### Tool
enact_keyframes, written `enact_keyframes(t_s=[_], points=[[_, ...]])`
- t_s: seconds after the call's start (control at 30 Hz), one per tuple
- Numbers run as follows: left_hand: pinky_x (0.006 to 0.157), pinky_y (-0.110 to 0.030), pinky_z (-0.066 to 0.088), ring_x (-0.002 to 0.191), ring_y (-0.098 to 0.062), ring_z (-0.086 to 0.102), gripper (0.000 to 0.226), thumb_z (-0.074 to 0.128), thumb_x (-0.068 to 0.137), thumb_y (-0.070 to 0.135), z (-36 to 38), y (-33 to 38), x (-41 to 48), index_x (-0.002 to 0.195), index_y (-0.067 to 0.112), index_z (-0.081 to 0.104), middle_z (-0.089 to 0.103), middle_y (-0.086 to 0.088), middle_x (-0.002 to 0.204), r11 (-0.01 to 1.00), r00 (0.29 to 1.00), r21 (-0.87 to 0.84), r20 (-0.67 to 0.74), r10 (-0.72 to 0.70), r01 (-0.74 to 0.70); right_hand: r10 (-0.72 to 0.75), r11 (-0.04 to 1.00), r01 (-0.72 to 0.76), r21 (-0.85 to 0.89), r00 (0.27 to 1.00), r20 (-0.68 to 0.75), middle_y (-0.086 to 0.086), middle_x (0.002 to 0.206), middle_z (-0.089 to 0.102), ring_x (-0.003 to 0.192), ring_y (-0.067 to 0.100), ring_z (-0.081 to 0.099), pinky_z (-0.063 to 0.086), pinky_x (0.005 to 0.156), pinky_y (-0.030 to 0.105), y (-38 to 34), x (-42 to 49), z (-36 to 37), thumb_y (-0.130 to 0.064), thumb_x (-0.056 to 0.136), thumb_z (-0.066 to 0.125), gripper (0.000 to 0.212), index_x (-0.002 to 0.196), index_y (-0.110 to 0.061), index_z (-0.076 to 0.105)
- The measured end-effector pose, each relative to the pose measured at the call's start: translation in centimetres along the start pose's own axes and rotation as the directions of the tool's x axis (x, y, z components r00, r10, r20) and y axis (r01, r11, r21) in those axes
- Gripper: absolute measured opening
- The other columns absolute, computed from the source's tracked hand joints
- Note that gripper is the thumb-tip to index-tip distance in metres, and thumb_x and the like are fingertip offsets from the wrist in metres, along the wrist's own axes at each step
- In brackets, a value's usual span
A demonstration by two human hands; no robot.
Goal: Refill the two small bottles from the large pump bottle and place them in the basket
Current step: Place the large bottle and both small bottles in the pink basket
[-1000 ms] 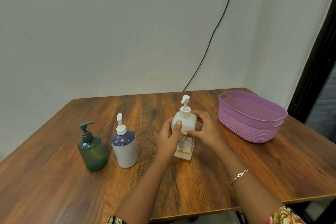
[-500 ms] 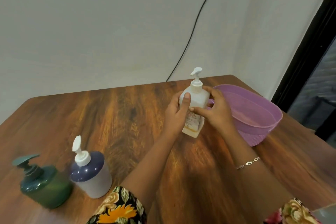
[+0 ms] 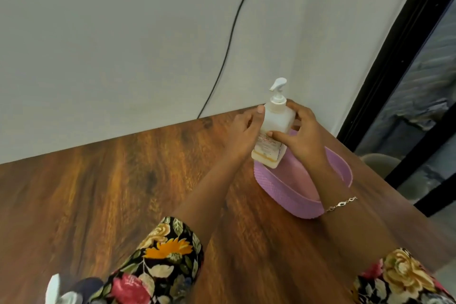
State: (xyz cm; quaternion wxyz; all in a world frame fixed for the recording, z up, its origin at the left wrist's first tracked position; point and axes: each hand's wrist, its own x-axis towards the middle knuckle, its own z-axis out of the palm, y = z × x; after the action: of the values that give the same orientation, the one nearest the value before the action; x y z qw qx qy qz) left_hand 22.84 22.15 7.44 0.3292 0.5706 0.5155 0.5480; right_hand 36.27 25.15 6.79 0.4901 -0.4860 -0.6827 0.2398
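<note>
While both hands hold it, the white pump bottle (image 3: 274, 126) is a little right of the middle of the frame, nearly upright, with its top leaning slightly to the right and its pump nozzle pointing to the left. The left hand (image 3: 243, 131) grips the left side of the bottle: its fingers are curled round the body and the thumb lies up along the shoulder. The right hand (image 3: 304, 138) grips the right side, with the thumb pressed across the printed label and the other fingers curled behind the bottle. The base of the bottle, where a thin yellowish layer shows, is at the upper left end of the purple basket (image 3: 283, 191); I cannot tell if it touches the rim. The basket stands on the wooden table (image 3: 98, 192), in the right half of the frame, and the right forearm crosses over it. A thin bracelet (image 3: 341, 204) is on the right wrist, and both arms come out of flowered sleeves (image 3: 160, 261) at the lower edge. In the lower left corner, only the top of a blue and white bottle (image 3: 85, 285) is seen, well apart from the basket. A black cable (image 3: 229, 39) hangs down the pale wall above the table.
</note>
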Motion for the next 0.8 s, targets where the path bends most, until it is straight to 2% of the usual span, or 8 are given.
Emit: enact_keyframes(t_s=[0.07,0.17,0.23,0.33,0.43,0.5,0.63,0.8], points=[[0.071,-0.037,0.049,0.077,-0.017,0.059,0.050,0.037,0.098,0.042,1.2,-0.1,1.4,0.088,0.001,0.065,0.067,-0.019,0.088,1.000,0.999,0.025,0.032,-0.019,0.018,-0.003,1.000,0.002,-0.028,0.999,-0.037,-0.006,0.110,0.048,0.102,0.011,0.048,0.039,0.083,0.022,1.2,0.7,-0.6,-0.013,0.061,0.082,0.069,0.121,-0.013,0.049],[0.071,-0.023,0.049,0.085,-0.010,0.061,0.042,0.039,0.095,0.049,3.1,-1.1,3.1,0.094,0.015,0.064,0.066,-0.001,0.090,0.992,0.990,-0.004,0.063,-0.127,0.127,0.027,0.994,-0.034,-0.108,0.998,-0.059,0.003,0.118,0.049,0.106,0.015,0.048,0.042,0.088,0.029,3.6,1.7,-1.0,-0.015,0.062,0.080,0.072,0.126,-0.011,0.047],[0.074,-0.025,0.048,0.089,-0.014,0.061,0.046,0.040,0.093,0.053,4.2,-2.1,3.9,0.095,0.014,0.062,0.064,0.001,0.092,0.980,0.977,-0.018,0.086,-0.197,0.199,0.077,0.983,-0.088,-0.159,0.994,-0.073,0.007,0.120,0.049,0.106,0.018,0.048,0.041,0.086,0.029,5.4,2.1,-0.9,-0.018,0.062,0.080,0.073,0.127,-0.010,0.046],[0.077,-0.028,0.045,0.082,-0.013,0.056,0.058,0.034,0.092,0.058,5.1,-3.6,4.5,0.088,0.006,0.060,0.060,-0.004,0.086,0.967,0.958,0.044,0.133,-0.255,0.251,0.128,0.964,-0.139,-0.227,0.990,-0.059,0.009,0.117,0.050,0.104,0.020,0.048,0.035,0.080,0.024,7.7,2.0,-0.1,-0.020,0.061,0.081,0.072,0.123,-0.009,0.048],[0.075,-0.030,0.042,0.079,-0.016,0.051,0.065,0.028,0.094,0.058,5.3,-4.8,4.7,0.085,0.003,0.060,0.055,-0.008,0.083,0.951,0.939,0.096,0.159,-0.306,0.293,0.202,0.954,-0.199,-0.225,0.979,-0.010,0.009,0.116,0.048,0.104,0.024,0.050,0.045,0.083,0.038,9.3,1.8,0.9,-0.023,0.062,0.081,0.072,0.123,-0.011,0.047],[0.077,-0.030,0.042,0.083,-0.017,0.052,0.066,0.026,0.095,0.055,5.3,-5.5,5.2,0.091,0.001,0.063,0.057,-0.010,0.088,0.942,0.927,0.121,0.176,-0.332,0.314,0.234,0.945,-0.222,-0.239,0.972,0.020,0.008,0.118,0.047,0.106,0.024,0.049,0.045,0.085,0.041,10.2,1.9,1.5,-0.025,0.062,0.081,0.073,0.125,-0.012,0.046],[0.070,-0.022,0.039,0.088,-0.014,0.052,0.055,0.027,0.099,0.048,5.6,-6.6,5.5,0.110,0.012,0.066,0.059,-0.003,0.095,0.916,0.919,0.224,0.140,-0.368,0.332,0.211,0.948,-0.195,-0.252,0.977,0.038,0.009,0.120,0.049,0.108,0.021,0.047,0.039,0.082,0.027,11.5,1.9,2.6,-0.021,0.062,0.082,0.073,0.125,-0.009,0.045],[0.059,-0.027,0.034,0.069,-0.015,0.045,0.027,0.041,0.096,0.018,5.6,-7.6,5.9,0.082,0.002,0.058,0.051,-0.004,0.073,0.886,0.926,0.374,0.144,-0.348,0.275,0.204,0.940,-0.184,-0.288,0.978,0.039,0.012,0.117,0.050,0.106,0.024,0.049,0.043,0.083,0.032,12.2,2.3,3.3,-0.023,0.061,0.083,0.072,0.120,-0.005,0.046]])
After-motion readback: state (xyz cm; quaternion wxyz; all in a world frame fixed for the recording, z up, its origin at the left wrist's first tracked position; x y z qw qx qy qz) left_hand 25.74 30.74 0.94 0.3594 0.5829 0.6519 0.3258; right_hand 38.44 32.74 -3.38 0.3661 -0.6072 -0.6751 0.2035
